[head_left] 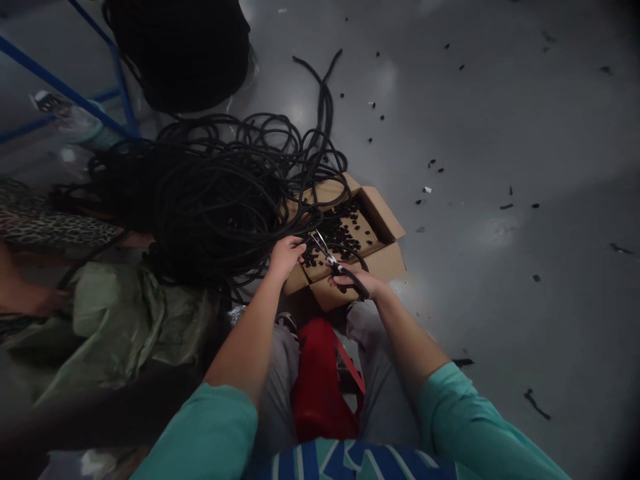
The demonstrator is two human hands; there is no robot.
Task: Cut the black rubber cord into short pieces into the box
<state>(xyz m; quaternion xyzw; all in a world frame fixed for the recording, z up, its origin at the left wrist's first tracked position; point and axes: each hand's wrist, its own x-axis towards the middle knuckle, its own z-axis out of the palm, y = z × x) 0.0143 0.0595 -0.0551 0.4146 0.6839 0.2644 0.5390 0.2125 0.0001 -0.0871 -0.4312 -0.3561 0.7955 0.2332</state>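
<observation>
Black-handled scissors [331,260], one pair, in right hand [369,281], one cardboard box [385,265]

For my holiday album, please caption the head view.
Scissors in the right hand, left hand beside tangled black cord, above a cardboard box holding small black pieces.

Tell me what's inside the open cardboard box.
Many small black pieces lie scattered inside the cardboard box. The scissors, left hand and black cords cover parts of it; what lies behind those, or beneath the pieces, can't be seen.
</observation>
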